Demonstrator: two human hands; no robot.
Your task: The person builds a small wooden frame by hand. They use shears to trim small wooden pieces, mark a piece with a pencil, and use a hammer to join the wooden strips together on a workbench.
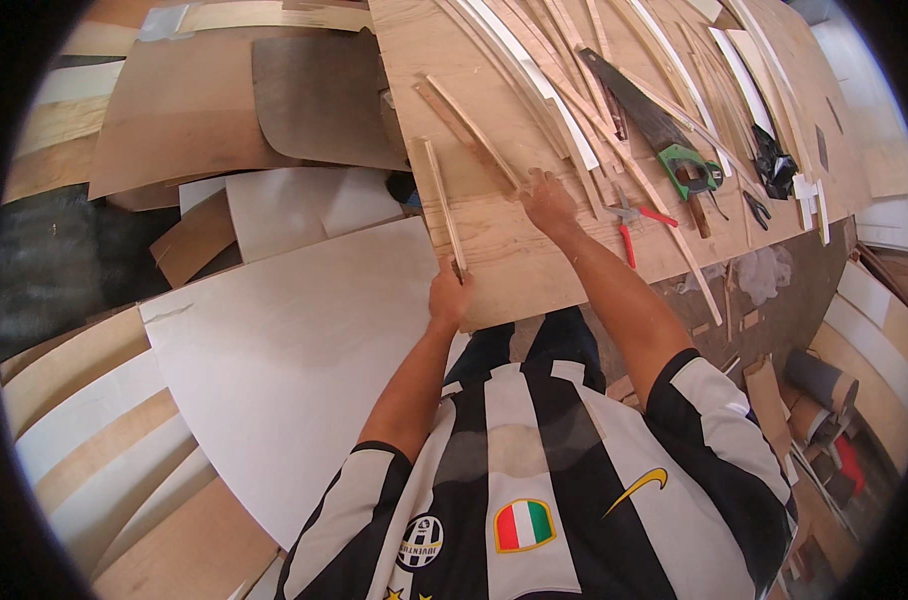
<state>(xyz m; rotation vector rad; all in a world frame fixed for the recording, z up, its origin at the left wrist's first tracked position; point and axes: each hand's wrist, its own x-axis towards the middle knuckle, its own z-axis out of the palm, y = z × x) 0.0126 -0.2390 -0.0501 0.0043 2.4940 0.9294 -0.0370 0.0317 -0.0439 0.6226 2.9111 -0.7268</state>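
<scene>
My left hand (450, 293) is closed round the near end of a thin wooden strip (440, 205) lying along the left edge of the plywood worktop (524, 270). My right hand (551, 205) rests at the near end of a second wooden strip (471, 133), its fingers curled onto that end. This second strip slants away to the far left, apart from the first. Just right of my right hand lie red-handled pliers or cutters (629, 222), their jaws apart. Farther right is a handsaw (654, 130) with a green handle.
Long wooden strips (574, 90) and white strips (564, 125) cover the far worktop. Black-handled pliers (757, 210) and a black plastic bag (773, 165) lie at the right. Large white sheets (304, 350) and brown boards (189, 110) are stacked on the left. Offcuts and a dark roll (819, 378) lie lower right.
</scene>
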